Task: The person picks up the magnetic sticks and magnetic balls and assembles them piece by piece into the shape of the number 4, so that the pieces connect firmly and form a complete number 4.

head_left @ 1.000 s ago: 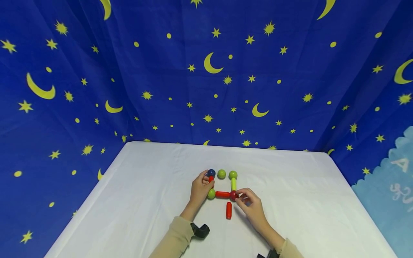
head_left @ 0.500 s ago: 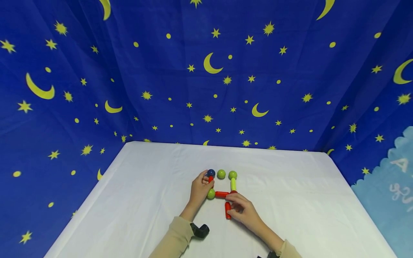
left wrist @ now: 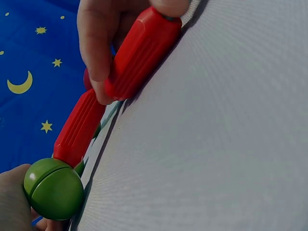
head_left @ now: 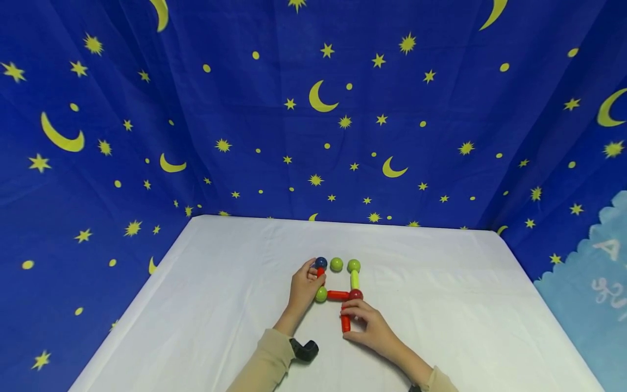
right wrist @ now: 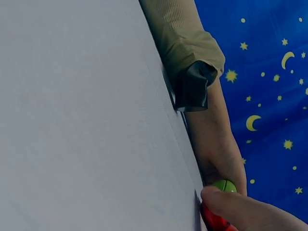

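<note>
My left hand [head_left: 302, 291] grips a red rod [head_left: 321, 271] that joins a blue ball [head_left: 320, 263] to a green ball [head_left: 320, 295]. From that green ball another red rod [head_left: 337, 295] runs right to a red ball [head_left: 356, 294]. A light green rod [head_left: 355, 280] stretches from the red ball to a second green ball [head_left: 354, 265]. Just in front of the red ball, my right hand [head_left: 374, 326] pinches a separate red rod [left wrist: 144, 53] end to end between thumb and fingers. Whether that rod touches the red ball is hidden by the fingers.
A single green ball [head_left: 336, 264] sits between the blue ball and the far right green ball, apart from both. Everything lies on a white-covered table [head_left: 220, 283]. A blue curtain [head_left: 274, 120] with moons and stars rises behind and beside it.
My right hand has left the red ball, moved toward me and taken hold of the loose red rod, now slightly nearer the ball. My left hand stays in place.
</note>
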`<control>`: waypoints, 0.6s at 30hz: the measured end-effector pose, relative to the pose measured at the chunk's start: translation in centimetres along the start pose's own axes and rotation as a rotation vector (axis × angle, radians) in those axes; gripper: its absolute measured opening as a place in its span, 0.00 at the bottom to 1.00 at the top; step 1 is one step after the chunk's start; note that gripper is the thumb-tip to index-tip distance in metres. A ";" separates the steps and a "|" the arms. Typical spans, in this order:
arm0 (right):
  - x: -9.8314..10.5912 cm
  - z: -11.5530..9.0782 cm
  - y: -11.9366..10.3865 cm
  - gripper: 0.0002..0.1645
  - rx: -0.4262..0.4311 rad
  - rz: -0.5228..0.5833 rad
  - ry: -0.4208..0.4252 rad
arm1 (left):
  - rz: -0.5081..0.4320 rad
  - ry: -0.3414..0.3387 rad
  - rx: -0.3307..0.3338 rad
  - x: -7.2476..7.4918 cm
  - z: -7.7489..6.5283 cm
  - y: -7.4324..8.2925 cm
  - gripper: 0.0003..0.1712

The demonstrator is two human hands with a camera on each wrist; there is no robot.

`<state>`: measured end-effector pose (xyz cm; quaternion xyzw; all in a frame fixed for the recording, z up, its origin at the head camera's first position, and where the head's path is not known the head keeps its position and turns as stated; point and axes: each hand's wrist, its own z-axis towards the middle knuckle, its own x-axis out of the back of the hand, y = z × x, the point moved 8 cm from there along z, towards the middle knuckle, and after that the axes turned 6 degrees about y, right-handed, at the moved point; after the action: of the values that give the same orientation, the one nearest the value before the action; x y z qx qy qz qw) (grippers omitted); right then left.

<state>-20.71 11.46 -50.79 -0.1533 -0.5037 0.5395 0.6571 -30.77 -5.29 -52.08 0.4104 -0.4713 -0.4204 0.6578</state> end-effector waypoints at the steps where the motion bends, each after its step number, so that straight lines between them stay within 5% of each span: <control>1: 0.0 -0.1 0.0 0.24 -0.007 -0.008 -0.005 | 0.000 0.000 0.000 0.0 0.0 0.0 0.30; 18: 0.5 -0.6 -0.7 0.22 -0.003 0.038 0.030 | 0.020 0.001 0.011 -0.1 0.1 -0.1 0.30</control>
<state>-19.89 11.82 -50.31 -0.1719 -0.4917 0.5487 0.6539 -30.92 -5.24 -52.16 0.4096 -0.4774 -0.4109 0.6599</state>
